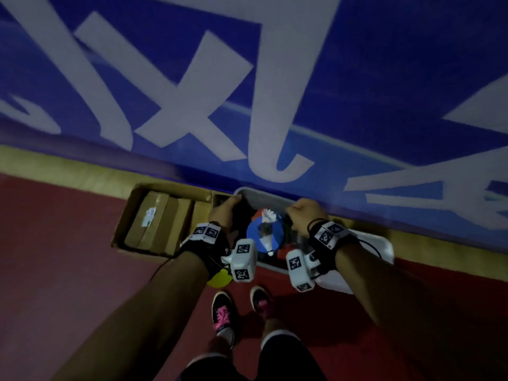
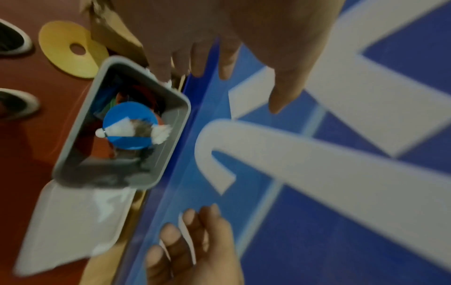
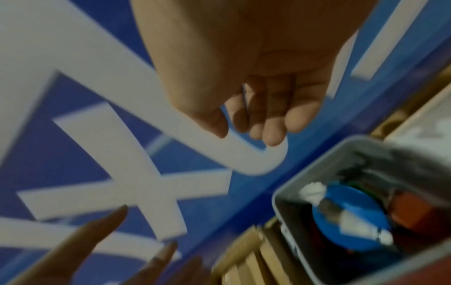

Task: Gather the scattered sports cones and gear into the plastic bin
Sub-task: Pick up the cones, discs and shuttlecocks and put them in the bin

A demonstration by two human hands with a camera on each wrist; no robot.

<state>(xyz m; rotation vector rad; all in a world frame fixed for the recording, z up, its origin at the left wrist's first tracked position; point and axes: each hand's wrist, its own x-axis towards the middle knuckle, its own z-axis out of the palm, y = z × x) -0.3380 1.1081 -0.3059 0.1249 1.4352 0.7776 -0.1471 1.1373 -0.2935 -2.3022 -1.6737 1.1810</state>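
The red floor (image 1: 68, 257) carries plastic bin (image 1: 264, 198), cardboard box (image 1: 132, 210), yellow cone (image 2: 66, 49).

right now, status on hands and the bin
Left hand and right hand both empty above the grey plastic bin. Blue disc cone and white feather shuttlecock inside. Yellow disc cone on the red floor.

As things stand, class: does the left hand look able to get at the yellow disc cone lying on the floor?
Probably yes. The yellow disc cone lies uncovered on the floor beside the plastic bin, just under the left forearm; the left hand seems to hold nothing.
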